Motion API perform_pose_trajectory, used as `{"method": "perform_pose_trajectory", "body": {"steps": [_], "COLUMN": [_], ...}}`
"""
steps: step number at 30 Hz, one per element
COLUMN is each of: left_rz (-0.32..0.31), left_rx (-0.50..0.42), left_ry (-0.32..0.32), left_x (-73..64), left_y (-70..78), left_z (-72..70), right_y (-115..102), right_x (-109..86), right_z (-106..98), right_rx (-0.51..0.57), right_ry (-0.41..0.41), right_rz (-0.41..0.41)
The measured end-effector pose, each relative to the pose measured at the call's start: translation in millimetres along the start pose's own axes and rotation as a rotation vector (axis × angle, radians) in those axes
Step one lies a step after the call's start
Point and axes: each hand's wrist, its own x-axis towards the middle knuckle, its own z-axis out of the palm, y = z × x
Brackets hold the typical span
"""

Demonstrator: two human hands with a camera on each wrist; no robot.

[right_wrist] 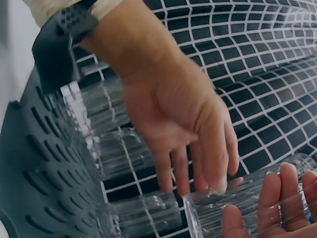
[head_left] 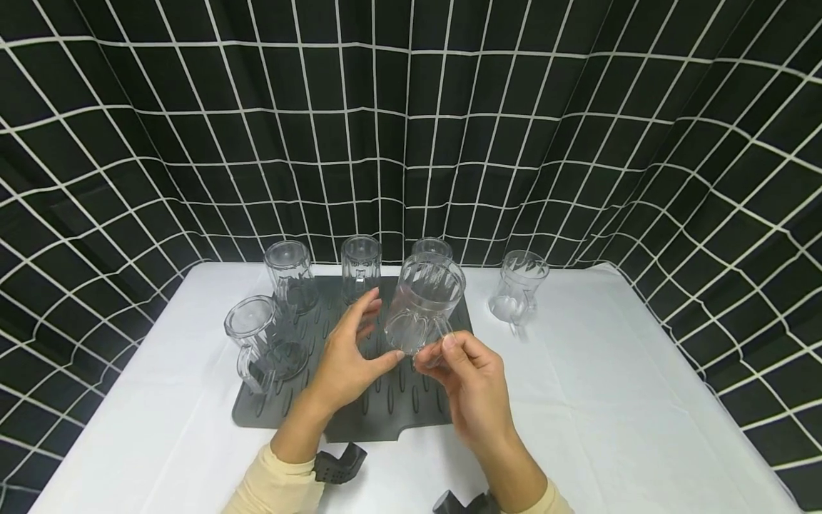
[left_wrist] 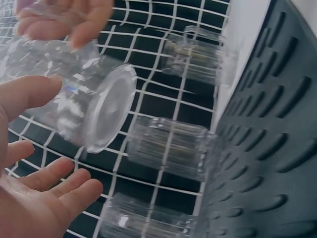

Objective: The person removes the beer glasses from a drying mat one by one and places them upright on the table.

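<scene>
A clear glass mug [head_left: 427, 296] is held up, tilted, over the grey ribbed mat [head_left: 379, 421]. My right hand [head_left: 472, 382] pinches its handle between thumb and fingers; in the left wrist view that hand [left_wrist: 64, 22] shows at the top left. My left hand [head_left: 349, 357] is spread on the mug's left side, fingers apart and thumb tip right at the mug's lower edge. The right wrist view shows the left hand [right_wrist: 183, 119] reaching down toward the mug [right_wrist: 247, 203], with the right hand's fingers [right_wrist: 280, 193] seen through or beside the glass.
Other glass mugs stand on the mat: one at the front left [head_left: 253, 321], one at the back left [head_left: 289, 271], one at the back middle [head_left: 362, 264] and one partly hidden [head_left: 432, 246] behind the held mug. Another mug [head_left: 520, 282] stands on the white table [head_left: 610, 400], right of the mat.
</scene>
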Motion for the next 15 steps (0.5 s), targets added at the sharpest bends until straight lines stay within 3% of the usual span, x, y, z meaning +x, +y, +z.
{"method": "perform_pose_trajectory", "body": {"steps": [9, 15], "left_rz": [0.075, 0.195], "left_rx": [-0.04, -0.013], "left_ry": [0.088, 0.176], "left_x": [-13.7, -30.6], "left_y": [14.2, 21.8], "left_z": [-19.1, -50.1], "right_y": [-13.3, -24.4], "right_x": [3.2, 7.0], "right_z": [-14.6, -29.0], "right_rx": [-0.018, -0.009], "right_ry": [0.073, 0.121], "right_rz": [-0.09, -0.121]}}
